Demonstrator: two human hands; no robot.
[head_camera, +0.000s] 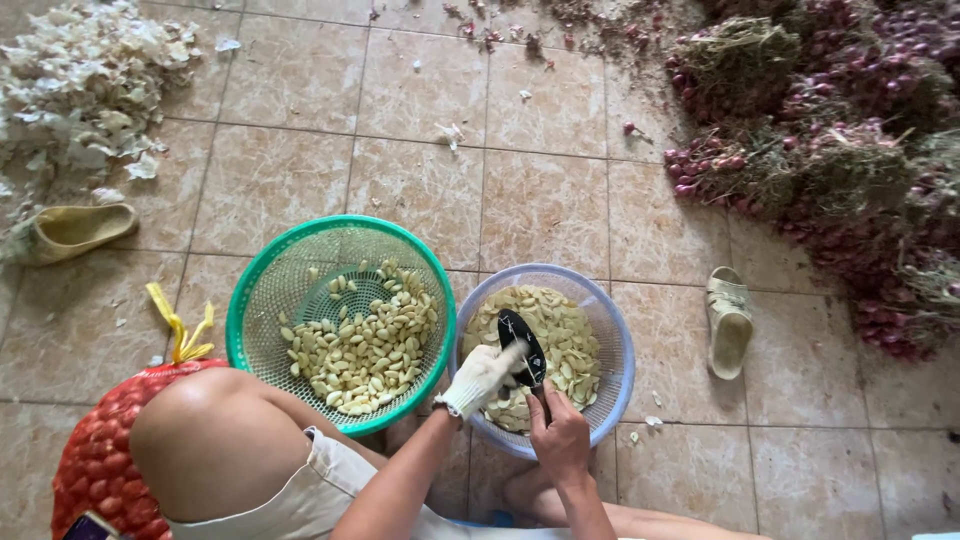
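Left hand (481, 377): white knit glove worn, fingers curled around a garlic piece held over the pale blue basket (618, 340); the piece itself is mostly hidden.

Right hand (560, 440): bare, fingers closed on the handle of a dark blade (523, 345), which is laid against the gloved hand.

Pale blue basket: roughly half filled with garlic cloves (565, 340).

Green basket (262, 285), just beside it: a good layer of peeled cloves (365, 340).

Red mesh sack (100, 455), by the knee: judged full, so much is left.

Garlic skins (85, 80): heaped at upper left.
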